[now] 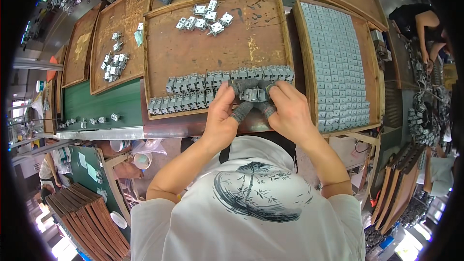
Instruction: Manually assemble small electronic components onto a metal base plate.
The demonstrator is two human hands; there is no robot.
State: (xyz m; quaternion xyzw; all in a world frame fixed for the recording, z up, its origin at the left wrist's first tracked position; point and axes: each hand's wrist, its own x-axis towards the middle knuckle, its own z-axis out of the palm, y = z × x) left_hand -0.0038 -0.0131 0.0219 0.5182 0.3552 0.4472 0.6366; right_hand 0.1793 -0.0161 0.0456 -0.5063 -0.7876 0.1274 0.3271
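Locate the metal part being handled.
In the head view, the metal part is slightly right of centre, held between the left hand and right hand, by the near edge of the middle tray.

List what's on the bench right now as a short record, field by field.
Left hand: grips metal part from its left; grey finger covers
Right hand: grips the same part from its right; similar covers
Middle tray: two rows of parts nearest the person; loose cluster toward far side
Right tray: part grid, bare strip along right
Left tray: loose parts
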